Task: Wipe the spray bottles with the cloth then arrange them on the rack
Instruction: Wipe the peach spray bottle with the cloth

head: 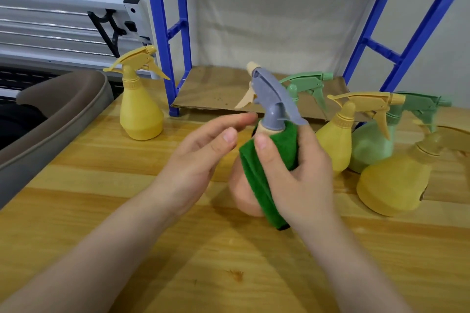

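Beside the right hand (300, 173) gripping cloth (269, 157) and bottle (241, 193), yellow and green bottles (366, 150) crowd; left hand (203, 152) open.

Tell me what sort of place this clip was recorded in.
Probably a home utility corner or small workshop, though that is a guess: a wooden table holds several plastic spray bottles, a blue shelving rack stands on it, and a slatted white panel lies behind.

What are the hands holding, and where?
The right hand grips the green cloth wrapped round the peach bottle, just below its neck. The left hand is open, holding nothing.
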A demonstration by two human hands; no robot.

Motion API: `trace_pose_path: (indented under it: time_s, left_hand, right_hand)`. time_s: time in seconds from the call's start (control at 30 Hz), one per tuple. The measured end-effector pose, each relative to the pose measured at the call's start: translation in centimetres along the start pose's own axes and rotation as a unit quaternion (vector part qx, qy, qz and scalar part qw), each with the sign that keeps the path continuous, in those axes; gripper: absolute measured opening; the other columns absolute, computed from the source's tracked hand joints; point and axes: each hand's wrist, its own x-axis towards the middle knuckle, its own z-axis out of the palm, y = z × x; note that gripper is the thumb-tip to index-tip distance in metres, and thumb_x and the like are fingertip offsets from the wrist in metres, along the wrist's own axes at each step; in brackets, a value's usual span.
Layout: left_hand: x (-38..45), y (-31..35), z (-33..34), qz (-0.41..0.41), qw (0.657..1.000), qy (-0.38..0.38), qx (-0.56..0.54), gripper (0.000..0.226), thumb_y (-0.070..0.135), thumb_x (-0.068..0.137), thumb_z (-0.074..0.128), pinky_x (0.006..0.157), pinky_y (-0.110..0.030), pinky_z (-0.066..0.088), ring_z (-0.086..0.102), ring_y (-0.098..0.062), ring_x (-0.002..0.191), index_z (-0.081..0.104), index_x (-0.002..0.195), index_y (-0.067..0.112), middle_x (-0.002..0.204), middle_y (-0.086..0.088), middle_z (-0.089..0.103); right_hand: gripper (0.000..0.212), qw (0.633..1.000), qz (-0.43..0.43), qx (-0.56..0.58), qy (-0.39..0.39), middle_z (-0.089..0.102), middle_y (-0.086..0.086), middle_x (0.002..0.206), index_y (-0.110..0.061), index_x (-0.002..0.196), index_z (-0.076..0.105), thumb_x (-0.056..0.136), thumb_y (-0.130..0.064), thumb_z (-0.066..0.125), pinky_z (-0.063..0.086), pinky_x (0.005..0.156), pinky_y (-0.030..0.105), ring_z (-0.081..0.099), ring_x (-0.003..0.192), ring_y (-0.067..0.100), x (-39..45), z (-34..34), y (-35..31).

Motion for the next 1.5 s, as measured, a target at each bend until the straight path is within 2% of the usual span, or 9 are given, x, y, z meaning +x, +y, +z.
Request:
trace_pose_path:
  time_s: [0.13,0.27,0.4,0.57,0.67,0.9,1.13,1.3,1.5]
  left_hand:
    - [-0.5,-0.5,1.9,0.013,1.000,-0.005,-0.028,0.050,0.026,0.078,0.077,0.097,-0.031,0.048,0.059,-0.021,0.118,0.063,0.125,0.016,0.123,-0.004,0.066]
    - [-0.6,-0.9,2.1,0.005,0.997,0.057,-0.056,0.033,0.016,0.083,0.064,0.090,-0.024,0.050,0.064,-0.013,0.111,0.066,0.116,0.011,0.117,0.000,0.070]
    - [-0.4,-0.9,1.5,0.026,0.995,0.067,-0.063,0.028,0.024,0.082,0.064,0.102,-0.027,0.046,0.059,-0.013,0.122,0.068,0.106,0.012,0.124,0.001,0.068]
    - [0.1,0.2,0.3,0.047,0.993,0.073,-0.085,0.057,0.043,0.078,0.070,0.095,-0.028,0.049,0.056,-0.016,0.124,0.062,0.121,0.007,0.130,-0.004,0.063]
    - [0.6,0.8,-0.5,0.067,0.985,0.105,-0.116,0.055,0.046,0.078,0.070,0.103,-0.032,0.046,0.053,-0.022,0.129,0.062,0.118,0.010,0.130,-0.007,0.061]
    - [1.2,0.8,-1.9,0.053,0.975,0.151,-0.156,0.044,0.052,0.073,0.073,0.101,-0.033,0.048,0.058,-0.015,0.106,0.073,0.107,0.023,0.092,0.007,0.064]
    - [1.3,1.0,-2.5,0.056,0.974,0.135,-0.175,0.048,0.051,0.069,0.078,0.090,-0.030,0.051,0.062,-0.010,0.096,0.072,0.107,0.022,0.089,0.007,0.065]
    - [1.2,0.4,-2.2,0.037,0.978,0.137,-0.151,0.038,0.053,0.058,0.083,0.094,-0.040,0.052,0.063,-0.014,0.102,0.073,0.083,0.026,0.090,0.006,0.072]
    - [0.7,-0.7,-0.7,0.028,0.986,0.082,-0.145,0.057,0.044,0.069,0.082,0.091,-0.031,0.053,0.063,-0.015,0.103,0.064,0.114,0.013,0.105,-0.003,0.070]
  right_hand:
    - [0.049,0.976,-0.085,-0.202,0.010,0.064,-0.005,0.108,-0.018,0.127,0.053,0.089,-0.049,0.058,0.049,0.079,0.032,0.057,0.097,0.013,-0.5,1.0,0.7]
    - [0.054,0.951,-0.136,-0.277,-0.015,0.065,0.007,0.107,-0.002,0.127,0.054,0.089,-0.041,0.056,0.043,0.080,0.029,0.056,0.096,0.021,-1.2,2.5,1.4]
    - [0.061,0.961,-0.122,-0.246,-0.028,0.065,0.005,0.115,-0.004,0.131,0.053,0.089,-0.050,0.053,0.041,0.087,0.024,0.055,0.106,0.016,-1.0,2.7,1.5]
    - [0.071,0.974,-0.078,-0.202,-0.070,0.058,-0.002,0.130,-0.013,0.140,0.046,0.089,-0.063,0.047,0.036,0.097,0.018,0.051,0.119,0.012,-1.0,2.0,2.0]
    - [0.075,0.980,-0.059,-0.174,-0.078,0.050,-0.003,0.140,-0.015,0.146,0.038,0.090,-0.063,0.046,0.033,0.104,0.017,0.046,0.128,0.009,-1.0,1.8,2.3]
    - [0.073,0.987,-0.016,-0.120,-0.104,0.045,-0.007,0.145,-0.023,0.150,0.025,0.091,-0.061,0.044,0.031,0.104,0.009,0.041,0.130,0.002,-1.0,2.1,2.9]
    - [0.061,0.995,0.025,-0.012,-0.091,0.058,-0.014,0.124,-0.030,0.141,0.036,0.090,-0.063,0.043,0.051,0.092,0.030,0.056,0.115,0.003,-0.8,2.5,3.7]
    - [0.060,0.996,0.011,-0.008,-0.090,0.060,-0.009,0.123,-0.022,0.139,0.044,0.090,-0.058,0.047,0.050,0.093,0.036,0.057,0.115,0.009,-0.5,2.1,3.9]
    - [0.054,0.985,-0.040,-0.091,-0.140,0.061,-0.011,0.123,-0.024,0.135,0.046,0.092,-0.057,0.045,0.048,0.091,0.029,0.058,0.111,0.005,-0.3,1.6,2.7]
